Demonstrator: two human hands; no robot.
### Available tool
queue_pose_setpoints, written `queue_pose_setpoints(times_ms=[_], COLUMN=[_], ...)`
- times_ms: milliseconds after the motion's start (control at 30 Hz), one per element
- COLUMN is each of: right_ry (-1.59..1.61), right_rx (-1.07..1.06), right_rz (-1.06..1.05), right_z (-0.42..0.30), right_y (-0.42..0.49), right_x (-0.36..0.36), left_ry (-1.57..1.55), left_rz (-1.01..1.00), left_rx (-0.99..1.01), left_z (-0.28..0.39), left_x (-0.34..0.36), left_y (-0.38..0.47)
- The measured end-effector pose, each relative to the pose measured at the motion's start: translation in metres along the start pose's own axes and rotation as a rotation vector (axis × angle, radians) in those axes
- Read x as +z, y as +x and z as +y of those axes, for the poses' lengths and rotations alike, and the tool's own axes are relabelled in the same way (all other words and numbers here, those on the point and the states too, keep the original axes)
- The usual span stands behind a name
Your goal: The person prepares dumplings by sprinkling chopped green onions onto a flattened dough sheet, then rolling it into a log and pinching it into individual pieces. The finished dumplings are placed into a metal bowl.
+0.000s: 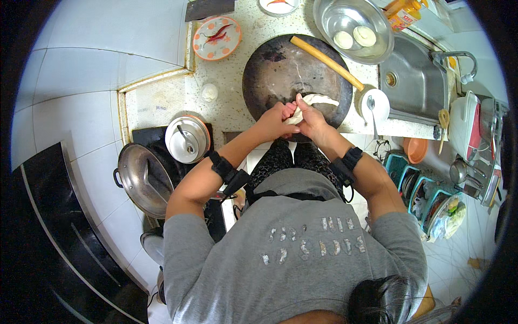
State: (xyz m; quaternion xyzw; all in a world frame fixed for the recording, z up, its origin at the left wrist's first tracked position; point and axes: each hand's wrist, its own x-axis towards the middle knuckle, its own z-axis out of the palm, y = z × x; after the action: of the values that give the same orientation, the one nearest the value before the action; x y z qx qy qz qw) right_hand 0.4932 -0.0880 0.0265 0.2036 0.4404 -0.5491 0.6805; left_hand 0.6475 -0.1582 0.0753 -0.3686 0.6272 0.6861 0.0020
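My left hand (277,123) and my right hand (313,120) are close together over the near edge of a dark round board (279,77). Between them they hold a strip of pale dough (296,116), whose free end curves out to the right over the board. The fingers hide part of the dough. A wooden rolling pin (327,62) lies slantwise across the board's far right side. Two coiled rounds of dough (364,36) sit in a large steel bowl (319,16) beyond the board.
Right of the board are a white bowl with a spoon (380,109) and a steel sink (417,81). A plate with red chilies (217,50) stands at the back left. Near my left arm are a steel pot (174,148) and a wok (141,186).
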Motion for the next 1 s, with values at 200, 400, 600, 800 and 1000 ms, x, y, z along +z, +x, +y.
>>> queue_pose_setpoints(times_ms=[200,400,600,800,1000], right_ry=[-0.025,0.042,0.019,0.084,0.06], right_rx=[-0.042,-0.063,-0.078,-0.096,-0.303], right_rz=[-0.012,-0.044,0.034,-0.068,0.075], right_z=[0.001,-0.02,-0.027,-0.048,-0.062], right_y=[-0.003,0.007,0.004,0.005,-0.009], right_x=[-0.003,-0.004,-0.002,-0.013,-0.002], left_ry=[-0.3,-0.332,-0.338,-0.343,-0.348], left_rz=[-0.319,-0.351,-0.287,-0.395,-0.417], left_rx=[-0.376,-0.442,-0.271,-0.314,-0.402], left_z=[0.003,0.008,0.013,0.016,0.035], left_x=[0.013,0.009,0.019,0.019,0.008], left_y=[0.017,0.01,0.014,0.005,-0.009])
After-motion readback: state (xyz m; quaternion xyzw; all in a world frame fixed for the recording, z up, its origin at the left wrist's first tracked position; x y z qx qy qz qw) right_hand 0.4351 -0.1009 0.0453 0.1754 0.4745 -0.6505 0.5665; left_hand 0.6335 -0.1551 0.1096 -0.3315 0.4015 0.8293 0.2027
